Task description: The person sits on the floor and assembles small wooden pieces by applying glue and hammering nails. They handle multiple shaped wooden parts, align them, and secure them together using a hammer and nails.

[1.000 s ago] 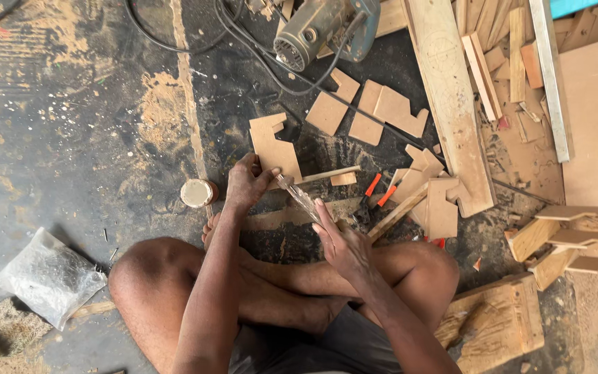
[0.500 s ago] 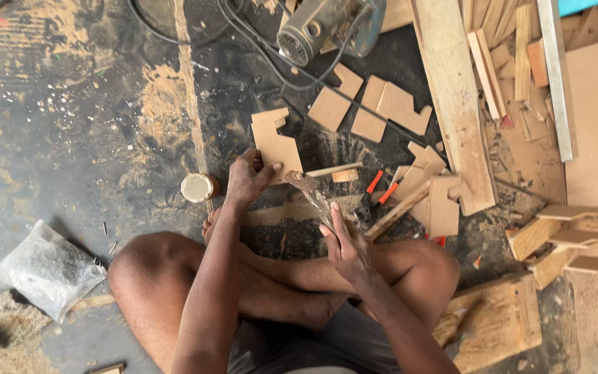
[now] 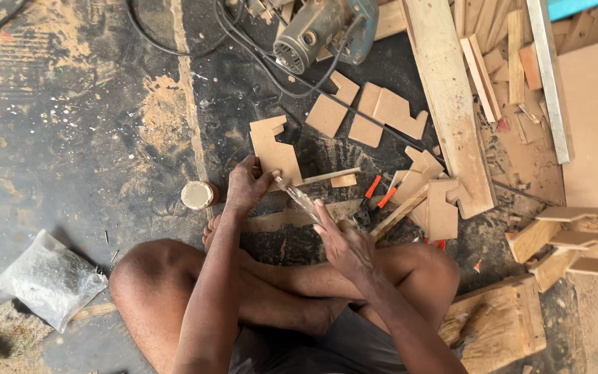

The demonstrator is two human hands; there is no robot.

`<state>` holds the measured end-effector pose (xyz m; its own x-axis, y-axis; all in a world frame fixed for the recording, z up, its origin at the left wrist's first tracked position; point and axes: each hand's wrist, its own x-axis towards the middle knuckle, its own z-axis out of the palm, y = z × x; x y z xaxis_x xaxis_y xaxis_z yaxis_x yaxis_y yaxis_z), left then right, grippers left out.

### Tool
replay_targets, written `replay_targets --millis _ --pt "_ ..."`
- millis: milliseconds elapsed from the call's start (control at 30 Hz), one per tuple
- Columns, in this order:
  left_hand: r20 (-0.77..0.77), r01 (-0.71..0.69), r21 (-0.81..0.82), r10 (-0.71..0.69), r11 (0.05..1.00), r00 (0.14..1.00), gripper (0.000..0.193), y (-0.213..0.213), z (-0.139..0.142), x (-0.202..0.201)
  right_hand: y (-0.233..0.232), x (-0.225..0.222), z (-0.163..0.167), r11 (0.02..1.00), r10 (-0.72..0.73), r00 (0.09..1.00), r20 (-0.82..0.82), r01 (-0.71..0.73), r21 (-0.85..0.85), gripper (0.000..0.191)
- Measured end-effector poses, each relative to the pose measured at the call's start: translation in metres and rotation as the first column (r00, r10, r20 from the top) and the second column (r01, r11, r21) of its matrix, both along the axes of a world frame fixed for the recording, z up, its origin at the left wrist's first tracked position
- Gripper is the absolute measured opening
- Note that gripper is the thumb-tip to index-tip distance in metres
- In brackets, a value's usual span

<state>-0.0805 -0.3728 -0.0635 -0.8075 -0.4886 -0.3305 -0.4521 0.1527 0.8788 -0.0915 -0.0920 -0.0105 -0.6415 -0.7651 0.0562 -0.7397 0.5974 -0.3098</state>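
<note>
— What have the hands got?
— The left hand (image 3: 245, 187) and right hand (image 3: 344, 244) are each curled shut on an end of a thin clear strip (image 3: 297, 197), held slanting above the floor (image 3: 70, 138), over a long wooden slat (image 3: 292, 220).
— Any packages?
— A crumpled clear plastic bag (image 3: 50, 280) lies by the left knee; a small round tin (image 3: 198, 195) with a pale lid sits just beside the left hand.

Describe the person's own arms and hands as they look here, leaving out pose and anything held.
Both arms are bare to the top of the frame, with no sleeves visible. The left hand and right hand wear no gloves. I see no watch, ring, band or markings; fine detail is too small to tell.
</note>
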Motion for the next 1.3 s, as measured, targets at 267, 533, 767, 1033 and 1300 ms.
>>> replay_targets --millis 267,533,767,1033,1300 --pt "-0.024 -0.011 0.028 0.011 1.000 1.000 0.040 0.000 0.008 0.000 -0.006 0.004 0.016 0.999 -0.037 0.999 0.019 0.038 -0.016 0.061" --pt "-0.043 -0.003 0.037 0.005 0.999 0.999 0.040 0.000 0.002 0.001 -0.008 0.001 0.010 0.989 -0.094 0.985 0.141 0.076 0.131 0.063" --pt "-0.038 -0.018 -0.006 0.017 1.000 0.999 0.059 0.005 0.017 0.009 0.003 -0.013 0.000 0.838 -0.141 0.964 0.227 0.238 -0.490 0.066" --pt "-0.009 0.154 -0.480 -0.181 0.864 0.983 0.091 0.031 0.036 0.024 -0.008 -0.038 -0.019 0.748 -0.292 0.846 0.446 0.492 -0.445 0.070" --pt "0.083 0.315 -0.591 -0.333 0.742 0.939 0.067 0.028 0.012 0.033 -0.004 -0.038 -0.036 0.716 -0.224 0.915 0.335 0.388 -0.580 0.070"
